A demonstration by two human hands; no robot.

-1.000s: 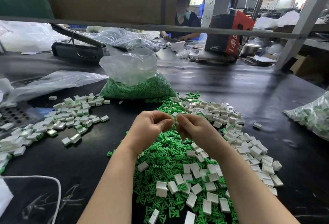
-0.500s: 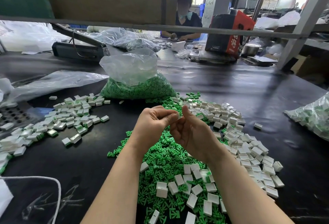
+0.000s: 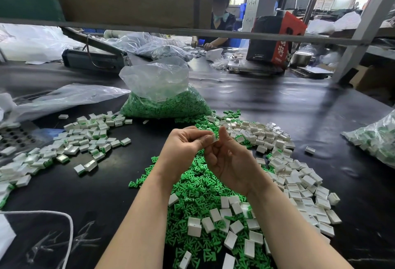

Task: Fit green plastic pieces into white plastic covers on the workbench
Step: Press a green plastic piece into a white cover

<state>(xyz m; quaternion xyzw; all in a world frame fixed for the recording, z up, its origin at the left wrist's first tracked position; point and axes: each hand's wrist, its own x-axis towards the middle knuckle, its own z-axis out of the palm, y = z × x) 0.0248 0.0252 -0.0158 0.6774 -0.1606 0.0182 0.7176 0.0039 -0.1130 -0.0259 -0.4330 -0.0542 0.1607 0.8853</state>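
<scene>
Both hands are raised over the middle of the black workbench (image 3: 299, 106). My left hand (image 3: 183, 146) pinches a small white cover (image 3: 214, 138) with a bit of green showing at its edge, held at its fingertips. My right hand (image 3: 228, 159) is turned palm up beside it, fingers curled, its thumb touching the same cover. Below the hands lies a heap of loose green pieces (image 3: 192, 196). Loose white covers (image 3: 295, 174) spread to the right and front. Covers with green pieces in them (image 3: 85, 140) lie at the left.
A clear bag of green pieces (image 3: 164, 102) stands behind the hands. Another bag of parts (image 3: 376, 138) lies at the right edge. Empty plastic bags (image 3: 64, 97) and a grey sealing machine (image 3: 94, 57) are at the back left. A person works across the bench (image 3: 220, 18).
My right hand turned from palm down to palm up. Both hands rose slightly and stay joined on the white cover.
</scene>
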